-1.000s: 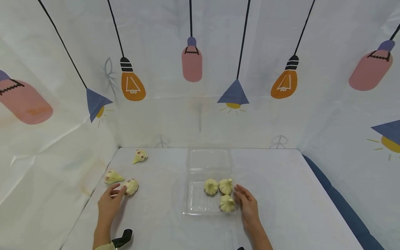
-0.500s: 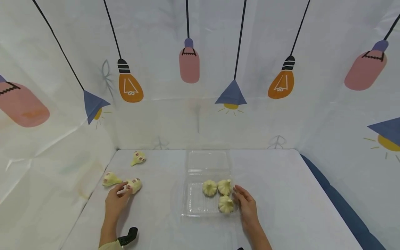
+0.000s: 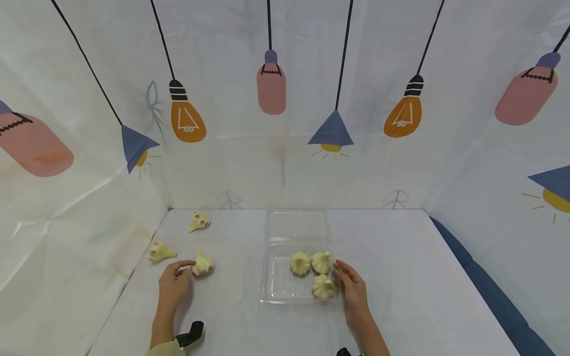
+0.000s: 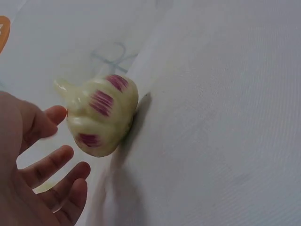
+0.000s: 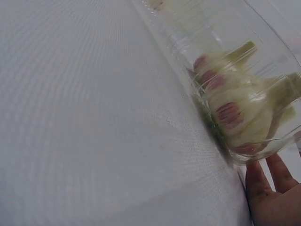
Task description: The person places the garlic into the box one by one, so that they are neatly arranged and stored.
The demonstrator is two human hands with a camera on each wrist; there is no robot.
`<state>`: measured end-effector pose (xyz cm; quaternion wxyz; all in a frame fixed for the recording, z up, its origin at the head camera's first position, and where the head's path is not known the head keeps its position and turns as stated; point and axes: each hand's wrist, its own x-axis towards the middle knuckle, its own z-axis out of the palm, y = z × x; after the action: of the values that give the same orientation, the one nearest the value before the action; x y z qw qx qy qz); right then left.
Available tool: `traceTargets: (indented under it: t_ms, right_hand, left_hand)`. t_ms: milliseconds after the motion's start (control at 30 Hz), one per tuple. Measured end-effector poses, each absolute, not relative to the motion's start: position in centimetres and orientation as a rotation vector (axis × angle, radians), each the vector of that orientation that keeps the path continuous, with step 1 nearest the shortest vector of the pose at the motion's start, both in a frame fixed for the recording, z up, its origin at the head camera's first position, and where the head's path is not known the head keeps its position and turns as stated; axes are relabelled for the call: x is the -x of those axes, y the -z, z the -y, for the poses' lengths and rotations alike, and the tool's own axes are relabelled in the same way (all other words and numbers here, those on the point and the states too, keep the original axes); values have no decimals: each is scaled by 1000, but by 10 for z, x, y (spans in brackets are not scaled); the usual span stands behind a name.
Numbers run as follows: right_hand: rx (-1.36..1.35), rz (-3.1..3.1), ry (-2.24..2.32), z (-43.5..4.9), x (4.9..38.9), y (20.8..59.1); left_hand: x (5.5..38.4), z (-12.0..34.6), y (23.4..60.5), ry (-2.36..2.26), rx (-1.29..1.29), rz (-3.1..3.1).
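A garlic bulb with purple streaks stands on the white table, its stem pointing away in the head view. My left hand is just left of it, fingers apart and loosely bent; one fingertip meets the bulb in the left wrist view, without gripping it. In the middle, an open clear plastic container holds three garlic bulbs: one nearer its centre and two along its right side. My right hand rests beside its right wall, fingertips against the plastic in the right wrist view.
Two more garlic bulbs lie at the left: one near the left edge, one farther back. The container's lid is folded back flat. White cloth walls printed with lamps enclose the table.
The garlic bulb by my left hand has shifted right and turned, so its stem now points away. My left hand has followed rightward. The right hand and container have stayed put.
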<state>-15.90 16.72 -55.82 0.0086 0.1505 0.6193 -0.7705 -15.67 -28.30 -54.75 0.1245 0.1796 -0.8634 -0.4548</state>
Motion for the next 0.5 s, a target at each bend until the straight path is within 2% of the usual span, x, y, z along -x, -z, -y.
traceTargets:
  t_ms: [167,500]
  right_hand:
    - [-484,-1940,2409,-167,158,559]
    - [-481,-1939,2400,-168,159,559]
  left_hand:
    - [161,272,546,1335,-503,2497]
    - [174,266,543,1290,-302,2512]
